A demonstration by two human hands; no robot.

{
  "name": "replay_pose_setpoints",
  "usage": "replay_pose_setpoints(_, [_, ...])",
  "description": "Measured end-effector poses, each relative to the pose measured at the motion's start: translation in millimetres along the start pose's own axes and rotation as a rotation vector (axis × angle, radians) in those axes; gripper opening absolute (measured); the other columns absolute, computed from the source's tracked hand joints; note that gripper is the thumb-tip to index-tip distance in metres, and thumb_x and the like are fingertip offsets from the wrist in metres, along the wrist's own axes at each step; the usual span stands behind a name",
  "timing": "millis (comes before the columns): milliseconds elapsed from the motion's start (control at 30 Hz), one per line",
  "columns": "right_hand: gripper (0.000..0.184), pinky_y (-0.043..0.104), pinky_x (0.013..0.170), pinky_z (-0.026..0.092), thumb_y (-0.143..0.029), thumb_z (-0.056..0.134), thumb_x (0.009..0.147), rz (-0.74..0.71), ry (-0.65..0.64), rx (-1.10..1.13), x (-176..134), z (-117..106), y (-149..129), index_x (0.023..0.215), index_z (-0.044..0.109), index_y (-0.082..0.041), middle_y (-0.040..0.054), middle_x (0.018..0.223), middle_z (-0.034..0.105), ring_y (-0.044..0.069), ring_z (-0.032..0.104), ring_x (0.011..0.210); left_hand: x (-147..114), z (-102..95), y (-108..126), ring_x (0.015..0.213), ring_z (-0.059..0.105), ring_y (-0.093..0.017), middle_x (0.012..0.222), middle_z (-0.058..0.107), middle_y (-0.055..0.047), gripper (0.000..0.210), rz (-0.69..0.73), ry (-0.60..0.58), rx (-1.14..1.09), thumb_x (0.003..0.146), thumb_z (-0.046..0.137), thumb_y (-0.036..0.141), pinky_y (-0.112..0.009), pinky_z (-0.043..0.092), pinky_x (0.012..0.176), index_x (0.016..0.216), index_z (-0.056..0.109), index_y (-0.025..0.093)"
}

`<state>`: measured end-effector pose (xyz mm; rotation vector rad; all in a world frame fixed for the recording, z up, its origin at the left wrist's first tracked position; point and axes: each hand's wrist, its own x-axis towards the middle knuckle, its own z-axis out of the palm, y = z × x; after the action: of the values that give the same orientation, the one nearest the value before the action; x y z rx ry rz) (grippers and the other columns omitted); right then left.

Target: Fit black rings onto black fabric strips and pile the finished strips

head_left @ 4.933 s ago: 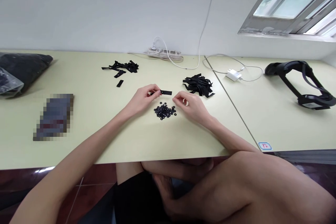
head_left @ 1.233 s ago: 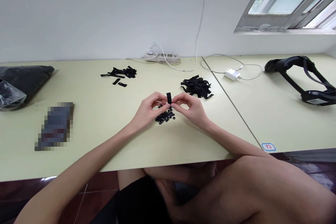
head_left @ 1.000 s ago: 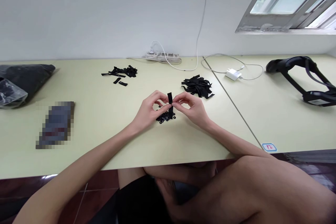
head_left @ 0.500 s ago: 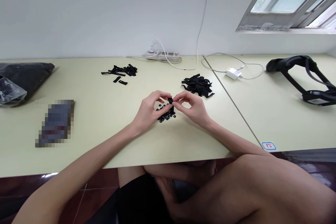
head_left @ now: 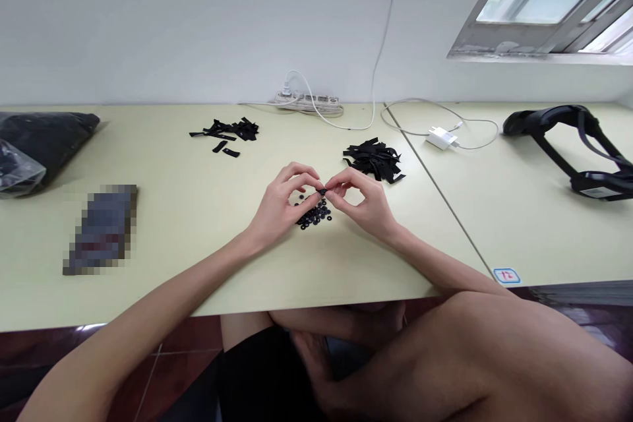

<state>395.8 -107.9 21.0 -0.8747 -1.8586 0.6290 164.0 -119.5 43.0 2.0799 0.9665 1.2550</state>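
Note:
Both hands meet over a small pile of black ring-shaped pieces (head_left: 312,216) on the table. My left hand (head_left: 288,201) pinches one side of a black fabric strip (head_left: 322,192) between thumb and fingers. The other side is pinched by my right hand (head_left: 360,201), thumb and forefinger pressed together. Little of the strip shows between the fingertips, and I cannot tell whether a ring piece is held with it. A heap of black strips (head_left: 374,159) lies just beyond my right hand. Farther back on the left is a looser group of strips (head_left: 232,130).
Against the wall lies a white power strip (head_left: 309,103) with cables. A white charger (head_left: 442,138) and a black headset-like frame (head_left: 573,151) are on the right. On the left are a dark plastic bag (head_left: 44,148) and a blurred-out item (head_left: 101,231). A seam divides the tabletop.
The strip hung down lengthwise between my fingers before; now only a short bit shows at the fingertips. My hands have stayed in nearly the same place.

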Motion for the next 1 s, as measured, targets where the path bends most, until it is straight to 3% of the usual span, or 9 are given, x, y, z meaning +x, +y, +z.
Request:
replay_pose_setpoints(167, [0.015,0.047,0.088,0.066,-0.046,0.076,0.110,-0.021,-0.015,-0.042,-1.2,-0.1,4.2,0.114,0.076,-0.031,0.0043,0.104,0.079,0.022,0.068,0.091,-0.4,-1.5,1.2,0.100,0.076,-0.023,0.115,0.082,-0.006,0.011,-0.122,-0.071,-0.009,0.107,0.072,0.032,-0.036,0.061,0.088,0.113,0.079,0.026])
replay_pose_setpoints(433, [0.008,0.049,0.080,0.065,-0.042,0.071,0.113,-0.136,-0.025,-0.178,-0.4,-1.8,7.6,0.115,0.077,-0.037,0.0035,0.095,0.077,0.025,0.068,0.088,-1.2,-0.8,-0.2,0.096,0.077,-0.023,0.108,0.083,-0.005,0.014,-0.117,-0.098,-0.006,0.107,0.074,0.033,-0.034,0.059,0.084,0.113,0.084,0.025])
replay_pose_setpoints(700, [0.014,0.040,0.066,0.058,-0.019,0.064,0.114,-0.379,0.038,-0.257,1.6,1.6,6.0,0.111,0.075,-0.029,0.0024,0.088,0.078,0.021,0.072,0.080,-1.7,-0.4,-0.2,0.095,0.074,-0.022,0.105,0.083,-0.004,0.018,-0.172,-0.129,-0.033,0.108,0.074,0.038,-0.034,0.057,0.086,0.109,0.086,0.025])
replay_pose_setpoints(1000, [0.003,0.035,0.070,0.058,-0.020,0.072,0.112,-0.424,0.022,-0.289,1.5,1.8,7.9,0.115,0.074,-0.021,0.0037,0.091,0.078,0.019,0.072,0.084,1.1,-2.8,1.1,0.103,0.076,-0.024,0.111,0.085,-0.008,0.024,-0.300,-0.152,-0.140,0.106,0.076,0.043,-0.035,0.058,0.085,0.111,0.088,0.022])
